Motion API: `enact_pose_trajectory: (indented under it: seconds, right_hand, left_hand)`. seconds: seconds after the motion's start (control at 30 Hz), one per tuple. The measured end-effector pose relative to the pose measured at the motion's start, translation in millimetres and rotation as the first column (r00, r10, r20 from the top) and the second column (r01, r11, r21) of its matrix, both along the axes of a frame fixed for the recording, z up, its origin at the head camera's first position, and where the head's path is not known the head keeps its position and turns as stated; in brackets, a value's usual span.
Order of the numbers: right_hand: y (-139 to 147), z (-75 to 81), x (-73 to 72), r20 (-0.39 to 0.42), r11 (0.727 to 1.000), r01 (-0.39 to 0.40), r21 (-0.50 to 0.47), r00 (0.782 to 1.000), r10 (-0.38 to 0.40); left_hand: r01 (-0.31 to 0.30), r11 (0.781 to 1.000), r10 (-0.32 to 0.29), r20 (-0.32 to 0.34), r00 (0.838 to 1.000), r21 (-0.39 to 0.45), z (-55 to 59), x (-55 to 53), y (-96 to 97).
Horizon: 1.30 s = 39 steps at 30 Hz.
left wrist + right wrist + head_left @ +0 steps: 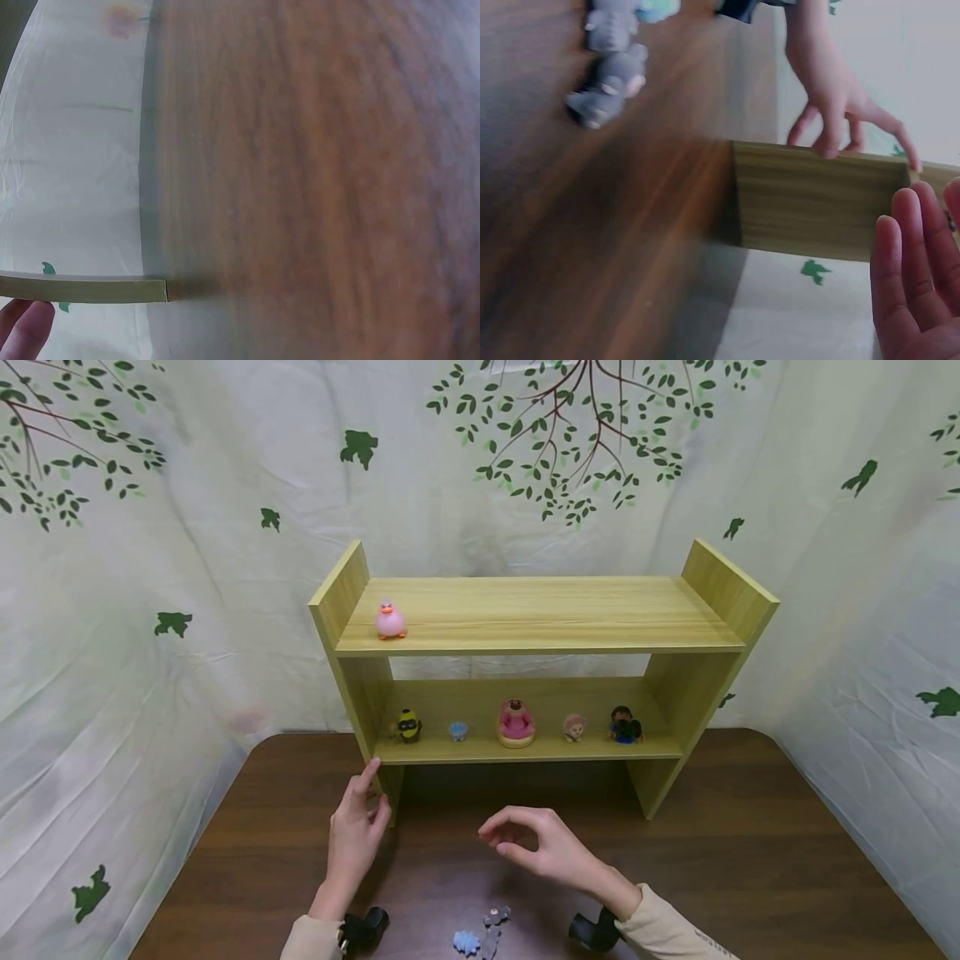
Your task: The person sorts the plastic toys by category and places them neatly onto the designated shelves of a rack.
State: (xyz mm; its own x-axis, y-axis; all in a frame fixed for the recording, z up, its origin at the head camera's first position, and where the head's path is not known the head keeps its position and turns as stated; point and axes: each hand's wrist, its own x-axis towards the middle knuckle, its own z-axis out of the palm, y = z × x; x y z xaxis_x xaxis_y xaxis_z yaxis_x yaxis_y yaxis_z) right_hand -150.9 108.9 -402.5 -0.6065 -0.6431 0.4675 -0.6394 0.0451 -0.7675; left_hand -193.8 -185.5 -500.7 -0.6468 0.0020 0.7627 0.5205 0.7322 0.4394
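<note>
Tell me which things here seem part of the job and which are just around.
Likely part of the job:
wooden shelf, touched by the left hand
pink duck, on its top
row of small toys, one level down
gray toys and blue toy, in front

Probably just around:
leaf-patterned cloth behind
brown table underneath
black wrist devices

White leaf-print cloth, brown table

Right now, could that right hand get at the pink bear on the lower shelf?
Probably yes: the right hand looks empty and hovers in front of the lower shelf, and nothing visible stands between it and the pink bear. The upper board lies overhead, but the front is open.
</note>
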Motion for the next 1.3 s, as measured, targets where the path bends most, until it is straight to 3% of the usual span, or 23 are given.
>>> enact_pose_trajectory:
  seconds: [0.27,0.5,0.6,0.93,1.3]
  right_hand:
    - [2,-20.4,0.1,0.025,0.999,0.001,0.034,1.000,-0.002]
    - [4,-57.8,-8.2,0.080,0.997,0.002,0.075,0.997,-0.008]
    - [4,-66.8,-9.2,0.118,0.996,-0.012,0.094,0.993,0.001]
    - [5,-81.5,-4.3,0.257,0.987,-0.050,0.151,0.966,0.010]
    - [6,-90.8,2.0,0.310,0.974,-0.070,0.214,0.951,0.000]
  left_hand:
    - [-0.001,1.000,0.001,0.014,1.000,-0.002,-1.1,-0.3,-0.5]
    - [-0.001,1.000,0.001,0.028,1.000,0.000,-0.9,-0.2,-0.2]
    - [0.000,1.000,0.000,0.020,1.000,0.003,-0.6,-0.4,0.1]
    - [-0.011,1.000,0.011,-0.008,1.000,-0.005,0.4,-0.1,1.1]
    - [-0.018,1.000,0.018,-0.015,1.000,-0.010,1.9,0.2,1.3]
